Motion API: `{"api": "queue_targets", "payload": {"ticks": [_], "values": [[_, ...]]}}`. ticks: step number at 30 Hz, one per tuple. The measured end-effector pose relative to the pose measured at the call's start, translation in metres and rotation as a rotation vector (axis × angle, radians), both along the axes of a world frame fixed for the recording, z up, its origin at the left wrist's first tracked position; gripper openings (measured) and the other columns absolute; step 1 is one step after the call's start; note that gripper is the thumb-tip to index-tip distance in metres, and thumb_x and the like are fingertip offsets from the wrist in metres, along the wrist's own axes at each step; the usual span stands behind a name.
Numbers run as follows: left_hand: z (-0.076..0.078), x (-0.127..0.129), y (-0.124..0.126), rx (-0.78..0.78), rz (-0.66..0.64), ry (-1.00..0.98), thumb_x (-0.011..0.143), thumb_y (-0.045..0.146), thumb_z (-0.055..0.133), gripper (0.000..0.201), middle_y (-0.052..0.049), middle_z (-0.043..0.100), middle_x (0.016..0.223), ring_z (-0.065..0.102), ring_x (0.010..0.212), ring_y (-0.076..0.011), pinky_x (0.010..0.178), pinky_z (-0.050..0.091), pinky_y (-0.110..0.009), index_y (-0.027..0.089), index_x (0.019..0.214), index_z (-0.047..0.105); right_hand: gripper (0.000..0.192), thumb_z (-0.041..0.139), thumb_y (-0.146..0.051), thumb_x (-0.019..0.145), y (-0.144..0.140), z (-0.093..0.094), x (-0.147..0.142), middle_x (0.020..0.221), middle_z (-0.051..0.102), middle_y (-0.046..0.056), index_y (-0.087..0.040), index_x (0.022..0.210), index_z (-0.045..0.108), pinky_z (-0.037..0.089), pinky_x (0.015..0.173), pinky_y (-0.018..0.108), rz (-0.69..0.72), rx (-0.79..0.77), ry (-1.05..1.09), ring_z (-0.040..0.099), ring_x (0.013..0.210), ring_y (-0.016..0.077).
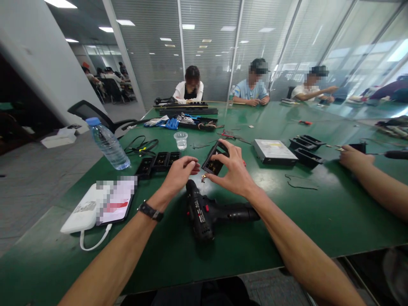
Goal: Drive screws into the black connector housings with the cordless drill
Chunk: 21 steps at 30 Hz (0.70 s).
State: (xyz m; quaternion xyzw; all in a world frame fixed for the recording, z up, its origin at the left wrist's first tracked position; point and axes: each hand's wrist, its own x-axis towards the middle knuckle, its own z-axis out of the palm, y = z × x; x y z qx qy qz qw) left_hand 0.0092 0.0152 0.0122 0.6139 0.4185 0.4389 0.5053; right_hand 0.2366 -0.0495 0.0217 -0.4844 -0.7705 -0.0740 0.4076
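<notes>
My right hand (234,170) grips a small black rectangular frame part (214,159), tilted up off the green table (178,255). My left hand (180,172) has its fingers pinched together just left of that part, touching its lower edge; whether it holds a small piece I cannot tell. A black cordless screwdriver (210,214) lies on the table right below both hands. Tiny loose bits (203,178) lie between the hands.
A row of black frame parts (157,162), a water bottle (108,144), a white power bank with a phone (98,204), a clear cup (181,140), a silver drive (274,151) and black trays (306,148) surround me. Another person's arm (369,174) reaches in at right; three people sit opposite.
</notes>
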Motion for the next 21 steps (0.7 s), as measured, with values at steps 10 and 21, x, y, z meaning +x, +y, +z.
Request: {"api": "queue_targets", "payload": {"ticks": [10,21], "values": [[0.000,-0.015,-0.061,-0.260,-0.195,-0.409,0.079,0.028,0.099,0.039,-0.015,0.082,0.120,0.079,0.105,-0.0264,0.083,0.062,-0.032,0.016,0.113,0.083,0.043,0.093,-0.034,0.093,-0.023,0.006,-0.034,0.184,0.048,0.019,-0.028,0.132,0.079,0.054,0.125,0.077,0.222,-0.068,-0.141,0.052,0.160,0.0469],[-0.017,-0.021,-0.046,-0.153,0.010,-0.383,0.078,0.024,0.087,0.039,-0.007,0.077,0.102,0.072,0.089,-0.0213,0.075,0.057,-0.029,0.017,0.114,0.079,0.084,0.096,-0.031,0.090,-0.019,-0.001,-0.060,0.189,0.039,0.024,-0.027,0.162,0.052,0.047,0.134,0.076,0.170,-0.142,-0.075,0.041,0.173,0.0458]]}}
